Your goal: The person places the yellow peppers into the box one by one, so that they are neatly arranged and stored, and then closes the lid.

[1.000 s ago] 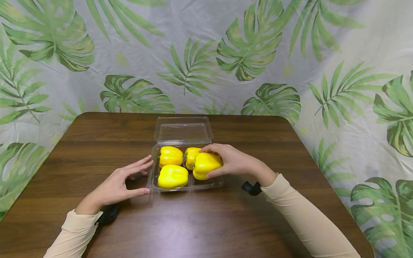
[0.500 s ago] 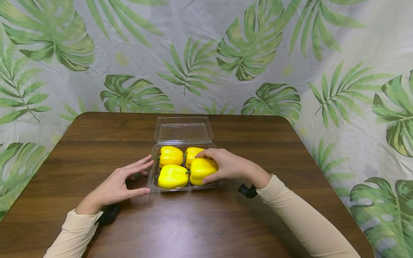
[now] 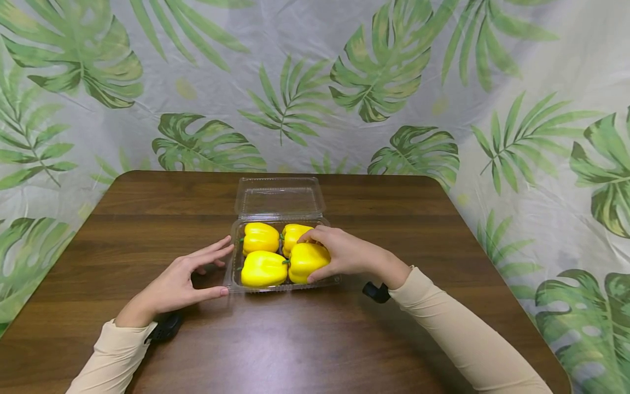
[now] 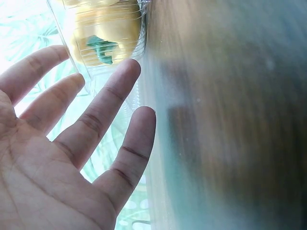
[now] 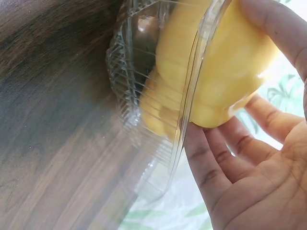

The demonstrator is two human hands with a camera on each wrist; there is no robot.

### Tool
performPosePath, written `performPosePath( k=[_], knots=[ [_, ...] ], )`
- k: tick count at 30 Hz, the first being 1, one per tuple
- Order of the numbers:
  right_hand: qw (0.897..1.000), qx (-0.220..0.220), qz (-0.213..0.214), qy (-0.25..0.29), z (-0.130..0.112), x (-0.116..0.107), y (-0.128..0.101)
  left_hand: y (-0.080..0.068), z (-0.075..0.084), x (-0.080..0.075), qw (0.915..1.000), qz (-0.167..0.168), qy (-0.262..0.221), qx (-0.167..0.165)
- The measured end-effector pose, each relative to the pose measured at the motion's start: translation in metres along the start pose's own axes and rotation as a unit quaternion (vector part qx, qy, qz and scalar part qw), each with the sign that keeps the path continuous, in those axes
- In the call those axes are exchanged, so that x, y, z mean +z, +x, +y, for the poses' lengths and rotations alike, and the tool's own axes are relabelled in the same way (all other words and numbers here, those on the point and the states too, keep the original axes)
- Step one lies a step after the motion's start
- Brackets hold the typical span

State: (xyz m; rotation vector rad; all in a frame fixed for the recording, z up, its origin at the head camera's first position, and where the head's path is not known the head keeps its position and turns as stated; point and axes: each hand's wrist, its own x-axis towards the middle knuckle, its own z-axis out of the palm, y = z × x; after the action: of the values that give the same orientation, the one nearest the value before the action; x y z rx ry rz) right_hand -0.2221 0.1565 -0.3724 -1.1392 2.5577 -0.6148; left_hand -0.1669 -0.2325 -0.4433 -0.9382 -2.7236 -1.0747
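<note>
A staged recording corner, not a lived-in room.

A dark wood-grain counter [image 3: 147, 219] stands alone, and a creased sheet printed with green palm leaves [image 3: 379, 76] hangs behind it from nine o'clock round to three o'clock, hiding every wall; only a clear plastic clamshell box [image 3: 278, 200] of yellow peppers [image 3: 261, 238] sits at twelve o'clock.

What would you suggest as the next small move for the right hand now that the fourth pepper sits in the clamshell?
Probably let go: the right hand grips the front-right yellow pepper, which sits low in the clear clamshell tray beside three others. The left hand rests at the tray's left edge.
</note>
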Motion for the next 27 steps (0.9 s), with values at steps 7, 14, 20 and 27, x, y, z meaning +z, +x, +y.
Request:
performPosePath(
  k=[7,14,20,27],
  knots=[
    [1.0,0.0,0.0,-0.004,0.002,0.0,0.0,0.0,0.0,0.0,1.0,-0.002,-0.003,-0.004],
    [1.0,-0.009,-0.009,-0.005,0.004,-0.003,-0.002,0.0,0.0,0.001,1.0,0.001,0.001,-0.001],
    [1.0,-0.016,-0.013,0.013,0.006,-0.008,-0.004,-0.001,-0.001,0.001,1.0,0.002,0.001,-0.001],
    [0.999,-0.027,-0.009,0.016,0.006,-0.01,-0.004,-0.001,0.0,0.0,1.0,0.001,0.002,-0.002]
  ],
)
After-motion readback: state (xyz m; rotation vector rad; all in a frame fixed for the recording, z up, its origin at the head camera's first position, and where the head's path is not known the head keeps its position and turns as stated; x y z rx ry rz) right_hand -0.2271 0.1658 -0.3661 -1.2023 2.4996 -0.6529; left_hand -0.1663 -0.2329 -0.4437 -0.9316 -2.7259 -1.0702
